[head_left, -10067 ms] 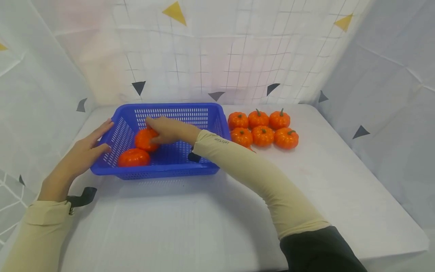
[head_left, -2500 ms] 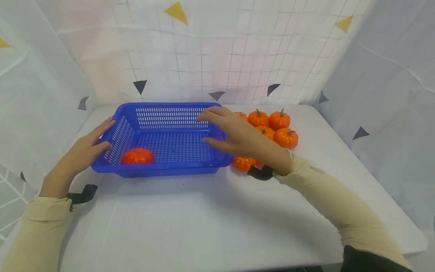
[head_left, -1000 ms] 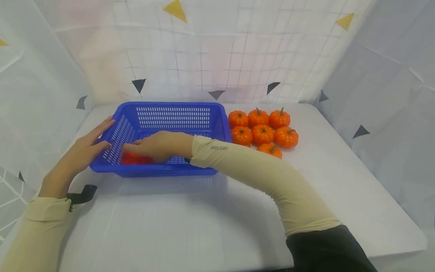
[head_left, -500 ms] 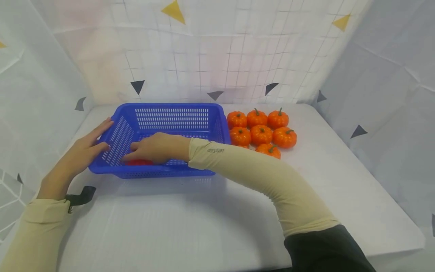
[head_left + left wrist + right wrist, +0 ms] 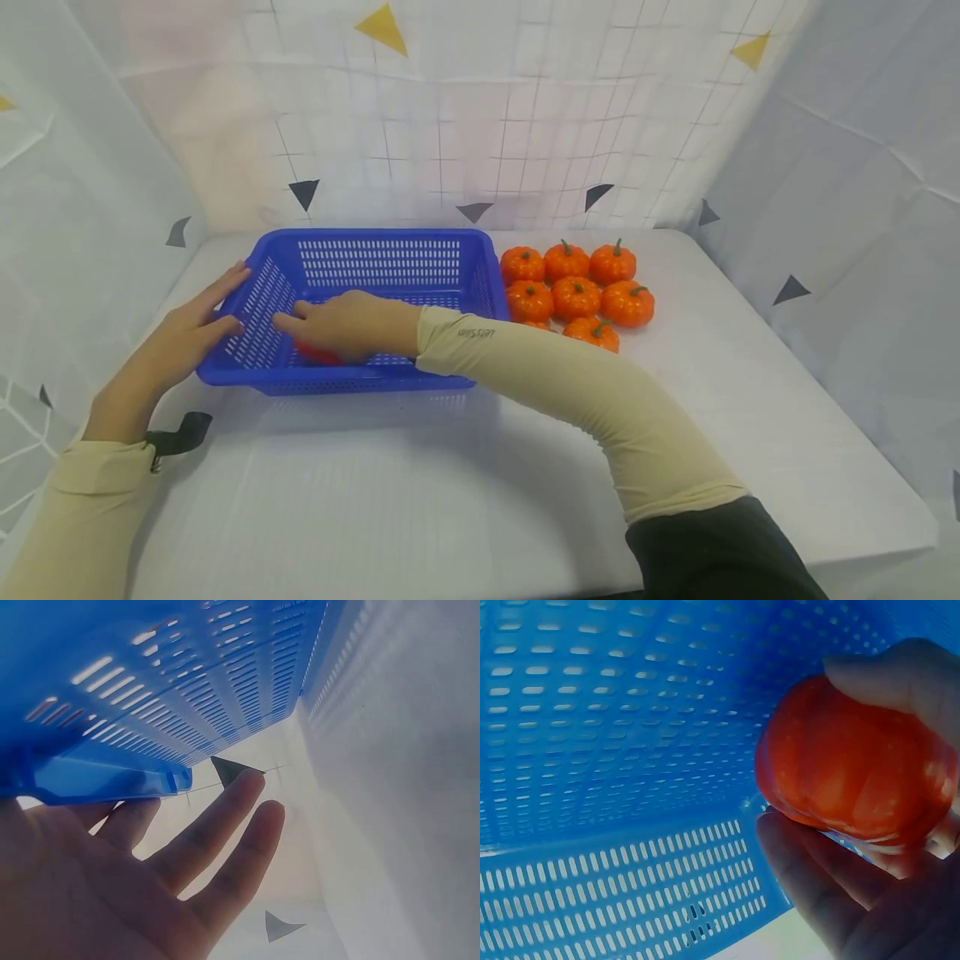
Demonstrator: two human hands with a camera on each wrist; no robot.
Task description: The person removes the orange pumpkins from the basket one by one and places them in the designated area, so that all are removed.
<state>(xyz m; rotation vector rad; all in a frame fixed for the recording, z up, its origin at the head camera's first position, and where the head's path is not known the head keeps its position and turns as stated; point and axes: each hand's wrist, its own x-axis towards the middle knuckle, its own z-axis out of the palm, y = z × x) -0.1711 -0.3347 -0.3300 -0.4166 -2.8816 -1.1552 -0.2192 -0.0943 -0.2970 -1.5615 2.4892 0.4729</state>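
Head view. A blue slotted basket (image 5: 375, 250) stood near the far left corner of the white tabletop (image 5: 480, 467). The left hand (image 5: 180, 337) lay with straight fingers against the basket's left wall, gripping nothing. The right hand (image 5: 348, 325) reached over the basket's near rim and curled over an orange pumpkin (image 5: 317, 354) at the near left of the basket floor; only a sliver of the pumpkin showed under the palm. Seven more pumpkins (image 5: 577, 287) sat clustered on the tabletop just beside the basket's right wall, toward the far edge. Both arms wore beige sleeves (image 5: 570, 400).

Left wrist view. The left hand (image 5: 142, 885) showed its palm and extended fingers (image 5: 225, 817) spread under the basket's outer rim (image 5: 105, 780), the hand wide and holding nothing.

Right wrist view. The right hand (image 5: 900, 855) clasped the pumpkin (image 5: 851, 765) between fingers (image 5: 810, 870) below and a digit above. The basket's perforated wall (image 5: 615, 892) and floor filled the background. Whether the pumpkin touched the floor could not be told.
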